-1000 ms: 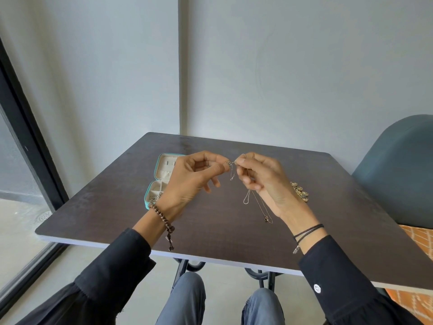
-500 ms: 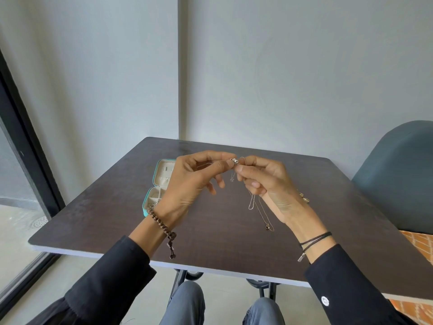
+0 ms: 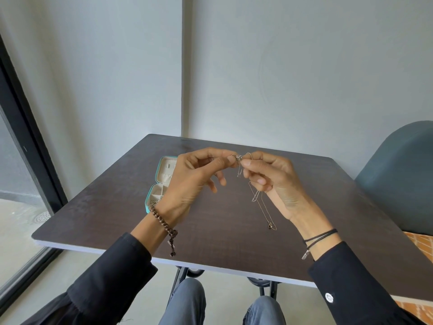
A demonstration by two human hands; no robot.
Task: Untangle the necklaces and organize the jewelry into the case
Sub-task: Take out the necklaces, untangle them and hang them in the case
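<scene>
Hands: both raised above the table (image 3: 210,238), fingertips meeting at its middle.
Left hand (image 3: 192,184): thumb and forefinger are pressed together on a small silver ring (image 3: 238,157) at the top of the necklace; the other three fingers are loosely bent and spread below, holding nothing.
Right hand (image 3: 278,184): thumb and forefinger are pinched on the chain just beside that ring, nearly touching the left fingertips; the remaining fingers are curled toward the palm, and the chain runs down past them.
Necklace (image 3: 263,208): a thin, pale chain hanging from the pinch, close to the right palm, with a narrow loop partway down; a short strand dangles between the two hands.
Pendant (image 3: 270,226): small and dark, at the chain's low end, at or just above the tabletop; I cannot tell whether it touches.
Jewelry case (image 3: 164,170): teal outside, cream inside, lying open on the table's left part, partly hidden behind the left hand; a bit of fine chain shows in its nearer half.
Wrists: a brown beaded bracelet (image 3: 162,222) on the left, thin black cords (image 3: 319,236) on the right, both above black sleeves.
Table: dark brown, square, with a pale edge.
Surroundings: a grey-blue chair (image 3: 398,174) at the right, a plain grey wall behind.
</scene>
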